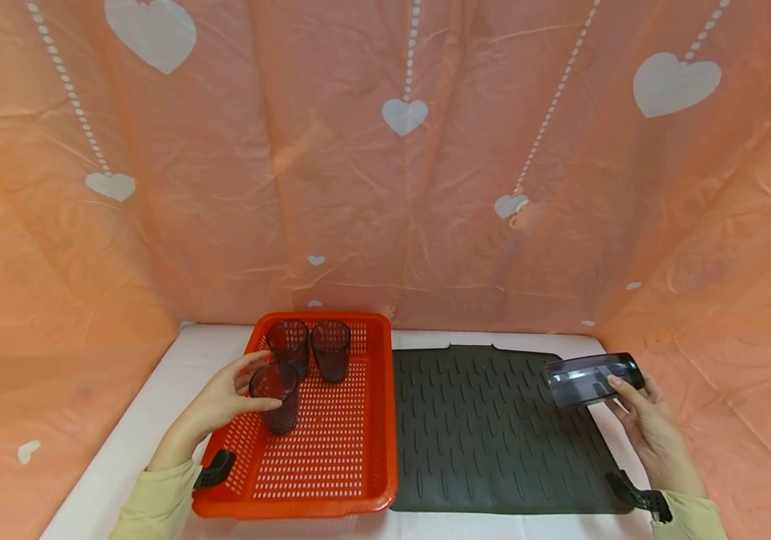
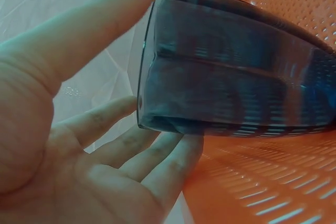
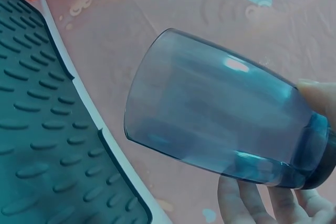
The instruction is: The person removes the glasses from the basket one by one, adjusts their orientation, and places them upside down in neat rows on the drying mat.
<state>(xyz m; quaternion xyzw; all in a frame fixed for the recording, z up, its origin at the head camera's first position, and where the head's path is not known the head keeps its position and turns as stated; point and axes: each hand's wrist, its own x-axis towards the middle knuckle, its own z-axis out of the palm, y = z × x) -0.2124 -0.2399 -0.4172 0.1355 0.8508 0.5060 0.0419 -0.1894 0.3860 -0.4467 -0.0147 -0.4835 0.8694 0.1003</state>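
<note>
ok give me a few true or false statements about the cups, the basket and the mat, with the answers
1. Three dark cups stand in the orange basket. True.
2. The left hand rests flat on the mat, away from any cup. False: its thumb and fingers are around the nearest cup in the basket.
3. The right hand holds a clear cup tipped on its side. True.
4. The clear cup stands upright on the dark ribbed mat. False: it is held above the mat's right edge.
5. The basket lies to the right of the mat. False: it lies to the mat's left, edge to edge.
</note>
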